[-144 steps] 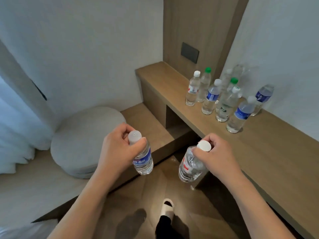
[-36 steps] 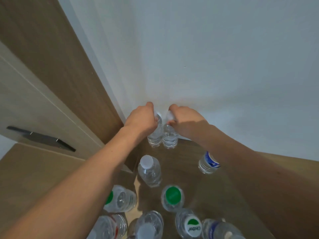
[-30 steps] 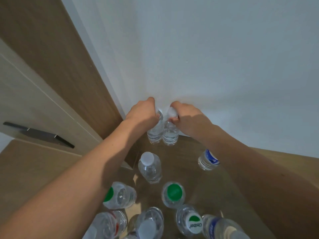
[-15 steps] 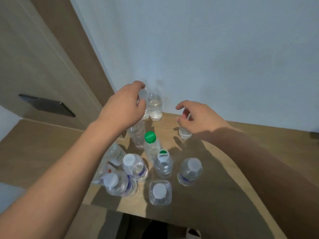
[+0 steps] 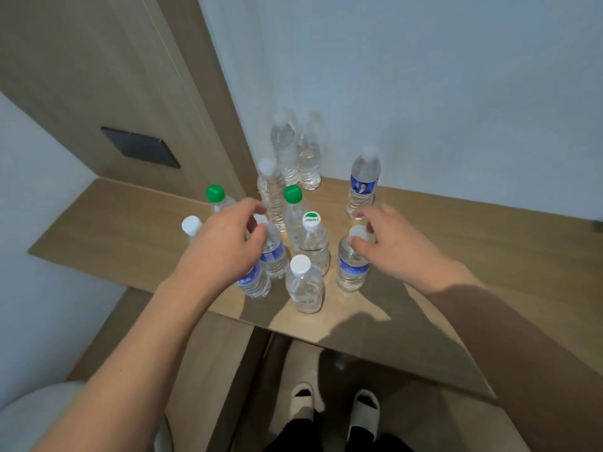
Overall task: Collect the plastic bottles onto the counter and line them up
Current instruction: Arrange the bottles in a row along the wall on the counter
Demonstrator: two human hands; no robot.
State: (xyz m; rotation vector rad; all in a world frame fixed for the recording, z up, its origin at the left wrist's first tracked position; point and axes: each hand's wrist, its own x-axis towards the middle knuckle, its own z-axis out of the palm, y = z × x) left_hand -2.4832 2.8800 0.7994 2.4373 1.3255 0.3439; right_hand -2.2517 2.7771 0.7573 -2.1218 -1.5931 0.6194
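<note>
abt 11 bottles [image 5: 305, 288] on counter [image 5: 489, 249]; left hand [image 5: 225, 246] & right hand [image 5: 388, 243] each pinch 1 blue-label bottle's top.

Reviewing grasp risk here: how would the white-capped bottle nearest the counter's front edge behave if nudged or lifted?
The clear white-capped bottle looks empty or nearly so, so probably light. Tall and narrow, it would likely tip if pushed near the cap. It stands close to the counter edge, so a forward nudge might send it off.
</note>
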